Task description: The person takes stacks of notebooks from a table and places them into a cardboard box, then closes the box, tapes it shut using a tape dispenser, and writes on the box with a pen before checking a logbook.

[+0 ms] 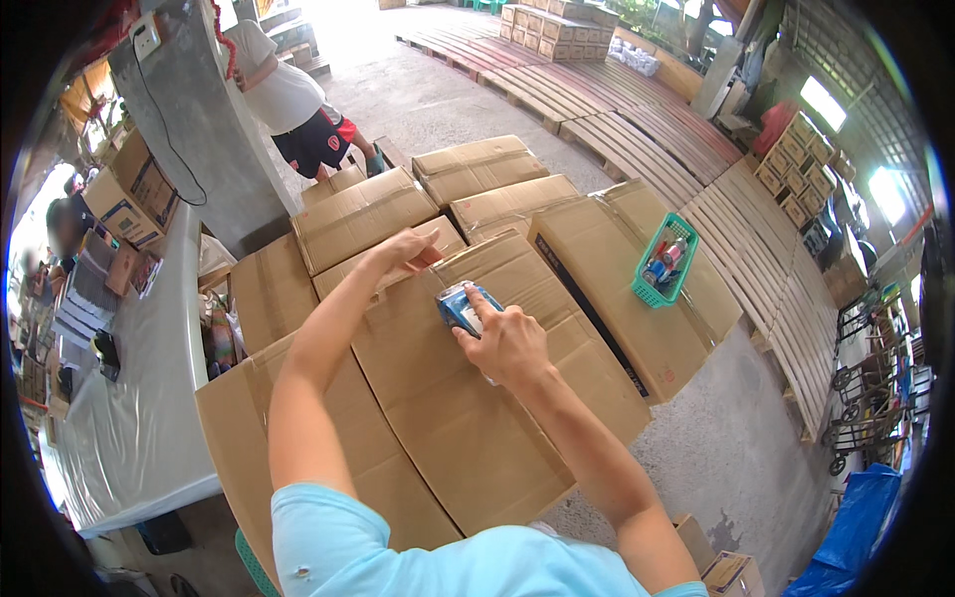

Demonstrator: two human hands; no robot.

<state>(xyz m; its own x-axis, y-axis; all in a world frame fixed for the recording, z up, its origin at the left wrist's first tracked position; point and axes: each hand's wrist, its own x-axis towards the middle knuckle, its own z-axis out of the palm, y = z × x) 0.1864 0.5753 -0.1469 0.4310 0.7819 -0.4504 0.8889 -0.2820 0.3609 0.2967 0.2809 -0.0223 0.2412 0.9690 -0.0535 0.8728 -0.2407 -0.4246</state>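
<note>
Okay, my right fingers [483, 304] clamp a blue item [453, 302], left fingers [420, 242] apart; probably positioning it over the carton [428, 378], steady placement next.

Bare concrete floor [711, 448] spreads around me, with wooden pallets [738, 229] laid flat across the far right. On the left, a grey pillar [214, 129] rises beside the far end of a plastic-covered table [149, 418]; daylight glares through a window [824, 103] on the right.
</note>
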